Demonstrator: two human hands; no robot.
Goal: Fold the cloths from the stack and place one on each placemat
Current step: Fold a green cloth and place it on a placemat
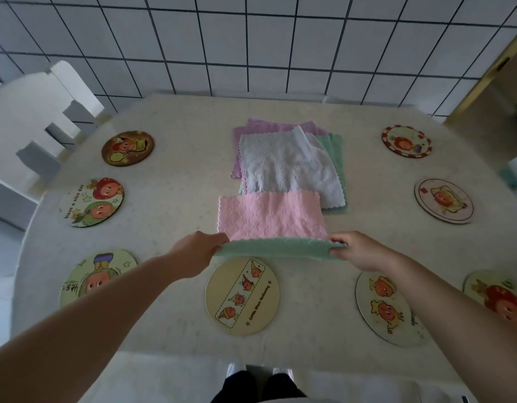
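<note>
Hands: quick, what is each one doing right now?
Left hand: pinching the left end of the pink and green cloth.
Right hand: pinching the right end of the same cloth.

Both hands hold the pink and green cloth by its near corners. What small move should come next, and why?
Probably bring the near edge forward onto the far edge. The left hand and right hand pinch the pink and green cloth while it lies unfolded, and the placemat below is bare.

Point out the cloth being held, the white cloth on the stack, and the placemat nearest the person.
held cloth (272, 219), head view, on its pink face.
white cloth (283, 167), head view, on its middle.
nearest placemat (242, 296), head view, on its printed centre.
</note>
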